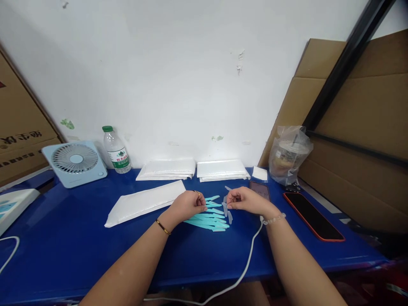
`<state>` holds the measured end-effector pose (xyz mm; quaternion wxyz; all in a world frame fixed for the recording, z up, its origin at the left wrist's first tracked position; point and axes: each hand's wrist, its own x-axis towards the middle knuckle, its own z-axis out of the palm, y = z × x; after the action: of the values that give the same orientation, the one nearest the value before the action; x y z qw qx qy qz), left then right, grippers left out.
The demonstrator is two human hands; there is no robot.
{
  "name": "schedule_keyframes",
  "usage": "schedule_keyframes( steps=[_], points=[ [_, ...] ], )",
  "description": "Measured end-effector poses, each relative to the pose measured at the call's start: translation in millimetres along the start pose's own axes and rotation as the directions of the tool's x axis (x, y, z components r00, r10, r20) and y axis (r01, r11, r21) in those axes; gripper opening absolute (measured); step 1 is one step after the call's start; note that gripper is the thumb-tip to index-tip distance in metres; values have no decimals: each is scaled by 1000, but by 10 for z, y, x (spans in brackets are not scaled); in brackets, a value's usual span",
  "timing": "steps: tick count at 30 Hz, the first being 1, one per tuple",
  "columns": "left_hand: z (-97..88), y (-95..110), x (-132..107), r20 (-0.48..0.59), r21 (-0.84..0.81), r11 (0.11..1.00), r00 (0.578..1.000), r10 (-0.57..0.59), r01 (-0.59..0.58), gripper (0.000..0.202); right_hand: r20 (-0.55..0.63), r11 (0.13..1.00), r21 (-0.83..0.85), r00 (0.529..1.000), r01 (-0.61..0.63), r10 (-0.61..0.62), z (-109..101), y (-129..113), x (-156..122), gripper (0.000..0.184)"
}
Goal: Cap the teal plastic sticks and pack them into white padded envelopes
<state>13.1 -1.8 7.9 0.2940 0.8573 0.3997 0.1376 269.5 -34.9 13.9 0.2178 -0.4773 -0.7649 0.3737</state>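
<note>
A row of teal eyebrow razors (207,222) lies fanned out on the blue table, blade ends to the right. My left hand (188,205) is over their handle ends, thumb and fingers pinched on one teal razor (214,205) that points right. To the right, my right hand (242,199) has its fingertips pinched at a small translucent blade cap (225,208). Another loose cap (230,217) lies just below it, beside the razor tips. The fingers partly hide what each hand grips.
Behind the hands are a white padded mailer (146,203) and two mailer stacks (165,170) (223,170). A fan (75,163) and water bottle (116,151) stand left. A bagged drink cup (288,155), phone (314,216) and white cable (248,263) are right.
</note>
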Motion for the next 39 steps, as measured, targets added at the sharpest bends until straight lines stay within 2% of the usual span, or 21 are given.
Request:
schedule_keyframes(
  steps=[7,13,19,28,31,35,37,39],
  points=[
    [3,-2,14,8,27,999,1000,20,-20,23,-13,998,-60,999,36,-36,90,-79,58,21],
    [-23,-18,9,4,16,1000,1000,16,-16,19,-53,997,-75,998,27,-31,61,-72,36,22],
    [-11,-36,33,-16,83,996,999,35,-34,17,-17,996,-81,1000,24,-26,82,-83,59,23],
    [-31,-4,28,-20,29,999,1000,18,-17,19,-41,997,-62,998,50,-53,115,-131,72,25],
    [19,-3,53,-62,56,998,998,31,-27,18,-84,995,-77,994,68,-74,176,-165,116,23],
    [47,-22,74,-152,185,983,988,38,-9,17,-172,984,-162,980,76,-104,154,-104,118,18],
    [27,-24,61,-181,225,974,981,65,-23,21,-145,974,-200,981,102,-132,109,-46,96,16],
    [2,-16,38,-142,219,972,983,114,-81,23,-59,963,-238,988,126,-144,74,1,78,14]
  ],
)
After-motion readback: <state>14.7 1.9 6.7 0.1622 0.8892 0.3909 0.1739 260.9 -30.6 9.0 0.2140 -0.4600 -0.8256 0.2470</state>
